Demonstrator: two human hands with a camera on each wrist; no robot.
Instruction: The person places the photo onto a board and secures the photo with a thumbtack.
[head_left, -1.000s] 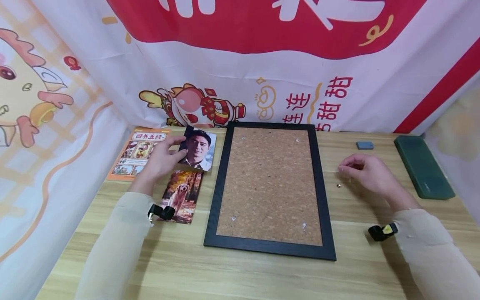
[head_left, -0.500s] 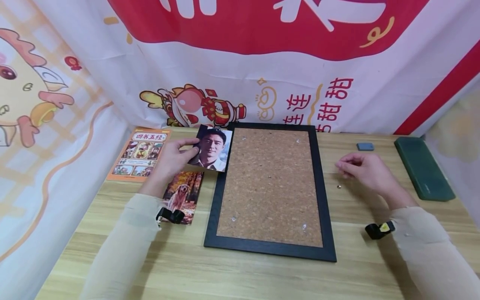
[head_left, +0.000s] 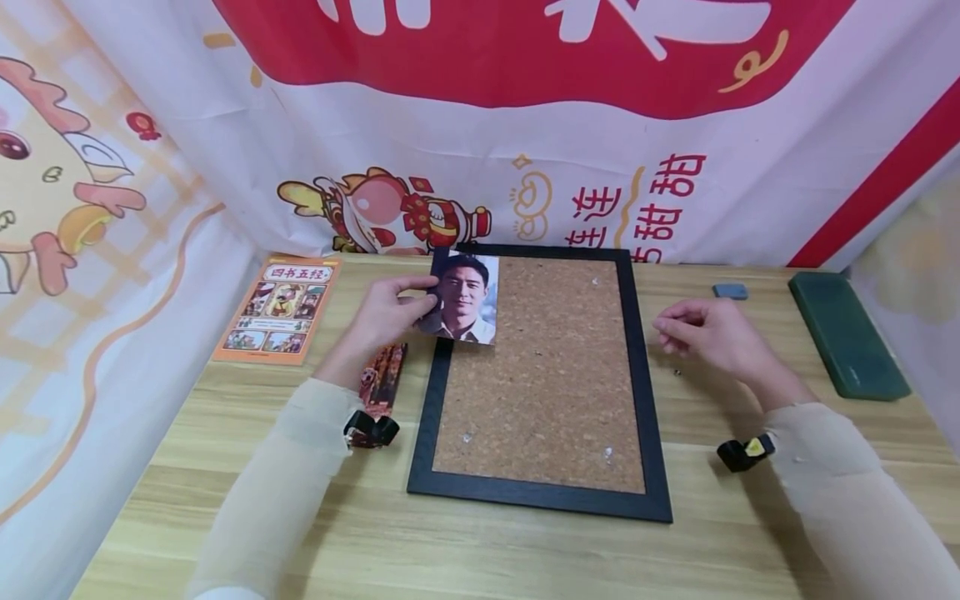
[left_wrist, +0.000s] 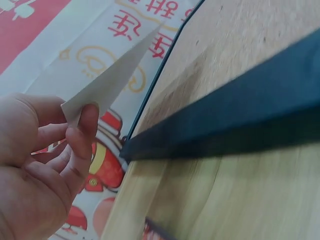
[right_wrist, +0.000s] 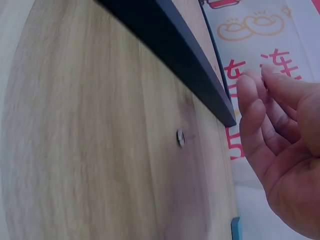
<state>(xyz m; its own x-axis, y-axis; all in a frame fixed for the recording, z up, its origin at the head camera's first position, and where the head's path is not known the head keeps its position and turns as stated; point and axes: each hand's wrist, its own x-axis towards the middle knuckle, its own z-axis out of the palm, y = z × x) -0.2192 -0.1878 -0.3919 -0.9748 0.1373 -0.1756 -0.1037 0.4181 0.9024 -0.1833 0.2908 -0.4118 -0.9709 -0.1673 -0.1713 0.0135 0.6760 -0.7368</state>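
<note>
The left hand (head_left: pixel 386 315) pinches the portrait photo (head_left: pixel 465 300), now shifted rightward across the corkboard (head_left: pixel 551 392)'s upper-left rim, placing it partly above the cork. The right hand (head_left: pixel 708 335)'s thumb and fingertips converge; contents indeterminable. A metal tack (right_wrist: pixel 180 138) lies nearby. The wrist camera (head_left: pixel 372 429) obstructs an autumn photo (head_left: pixel 385 375).

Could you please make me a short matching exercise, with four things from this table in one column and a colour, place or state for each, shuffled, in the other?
Column one
1. portrait photo
2. corkboard
3. oblong case
4. booklet

Column two
A. green, to the right of the person's right hand
B. orange-bordered, to the left of the person's left hand
C. pinched between thumb and finger
D. set in a black frame

Right pairs: 1-C, 2-D, 3-A, 4-B
</note>
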